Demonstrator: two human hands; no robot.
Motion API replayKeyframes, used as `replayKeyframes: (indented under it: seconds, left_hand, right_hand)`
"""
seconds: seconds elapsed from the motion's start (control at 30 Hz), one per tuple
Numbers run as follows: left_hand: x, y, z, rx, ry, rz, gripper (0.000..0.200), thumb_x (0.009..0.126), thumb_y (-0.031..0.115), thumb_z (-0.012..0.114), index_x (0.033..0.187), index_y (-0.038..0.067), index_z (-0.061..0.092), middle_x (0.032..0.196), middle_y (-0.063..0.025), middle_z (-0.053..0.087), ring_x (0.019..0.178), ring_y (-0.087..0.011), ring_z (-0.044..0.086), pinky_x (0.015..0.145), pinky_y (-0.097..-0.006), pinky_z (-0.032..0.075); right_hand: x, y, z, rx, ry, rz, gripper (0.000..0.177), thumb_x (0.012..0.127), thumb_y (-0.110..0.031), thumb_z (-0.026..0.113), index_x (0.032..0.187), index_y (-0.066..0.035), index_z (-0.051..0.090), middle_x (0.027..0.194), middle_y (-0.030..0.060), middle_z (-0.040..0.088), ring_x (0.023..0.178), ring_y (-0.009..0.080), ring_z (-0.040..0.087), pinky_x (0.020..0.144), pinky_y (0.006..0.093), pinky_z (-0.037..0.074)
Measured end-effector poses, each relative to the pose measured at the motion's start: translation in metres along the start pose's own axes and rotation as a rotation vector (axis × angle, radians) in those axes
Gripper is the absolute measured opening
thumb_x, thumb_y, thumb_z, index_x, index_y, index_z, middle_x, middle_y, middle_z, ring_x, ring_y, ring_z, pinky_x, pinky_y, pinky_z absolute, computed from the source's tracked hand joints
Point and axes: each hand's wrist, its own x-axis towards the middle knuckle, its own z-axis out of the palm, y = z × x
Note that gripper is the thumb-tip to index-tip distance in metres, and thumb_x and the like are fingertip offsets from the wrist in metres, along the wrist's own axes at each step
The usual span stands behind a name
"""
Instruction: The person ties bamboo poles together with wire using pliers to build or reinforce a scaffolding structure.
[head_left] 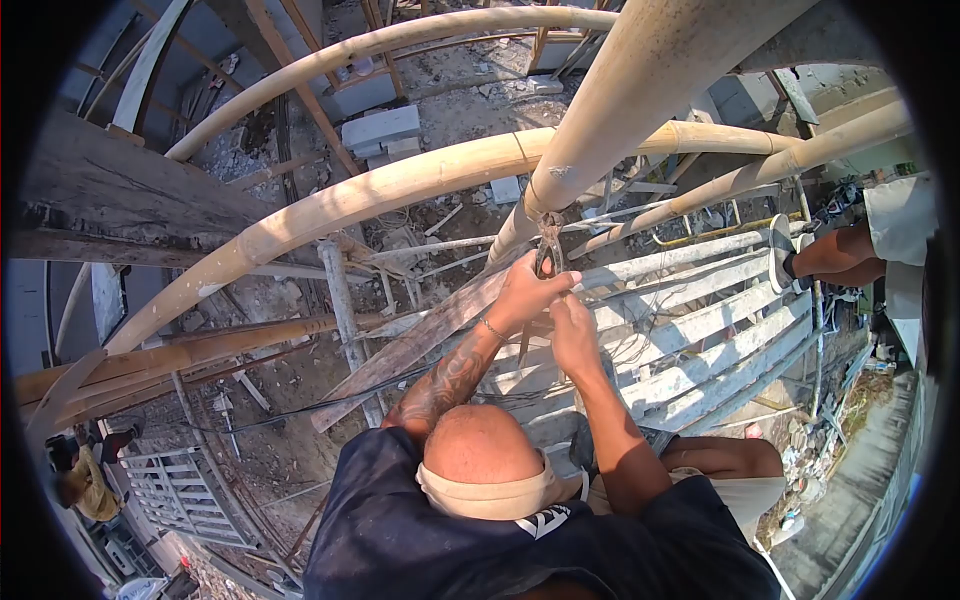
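Observation:
A pair of metal pincers (550, 233) points upward at the middle of the view. Its jaws lie against the foot of a thick bamboo pole (640, 85), near a bamboo crosspiece (400, 178). My left hand (530, 292), on the tattooed arm, is closed around the pincers' handles, thumb pointing right. Just below and to the right, my right hand (573, 335) is closed in a fist, apparently on the other handle; the fingers partly hide it. Whether the jaws bite on wire is too small to tell. A head with a cream headband (490, 490) blocks the lower middle.
White-splashed slats (700, 300) form a platform at the right. A rough wooden plank (415, 340) slopes left of my hands. Another person's legs (840, 255) stand at the right edge; a person in yellow (98, 485) is at the far lower left. Rubble covers the ground far below.

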Motion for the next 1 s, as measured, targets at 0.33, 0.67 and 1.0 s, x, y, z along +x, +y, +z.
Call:
replayKeyframes:
  seconds: [0.33,0.67,1.0]
  left_hand:
    - [-0.002,0.009,-0.002,-0.27,-0.124,-0.064,0.023,0.085,0.019,0.063,0.089,0.002,0.049,0.08,-0.0109,0.063,0.076,-0.0152,0.062,0.063,-0.0285,0.051]
    - [0.024,0.034,0.035,-0.617,-0.032,-0.303,0.031,0.09,0.029,0.058,0.07,0.009,0.046,0.055,0.0027,0.034,0.047,-0.0116,0.037,0.047,-0.0297,0.036]
    - [0.012,0.036,0.041,-0.38,0.187,-0.112,0.027,0.086,0.03,0.062,0.077,0.005,0.057,0.066,-0.0036,0.053,0.064,-0.0103,0.053,0.052,-0.0257,0.04]
  right_hand:
    - [0.002,0.006,0.005,0.406,-0.089,0.205,0.045,0.097,-0.038,0.034,0.114,0.003,0.042,0.086,0.0181,0.062,0.066,0.0237,0.065,0.057,0.0336,0.056]
    - [-0.048,-0.009,-0.016,-0.62,0.174,-0.192,0.06,0.08,-0.025,0.063,0.124,0.008,0.039,0.102,0.0228,0.053,0.09,0.0342,0.058,0.078,0.0414,0.047]
    - [-0.023,0.007,-0.058,0.165,-0.286,0.331,0.038,0.092,-0.037,0.049,0.104,-0.001,0.053,0.079,0.0086,0.057,0.064,0.0225,0.056,0.055,0.0343,0.045]
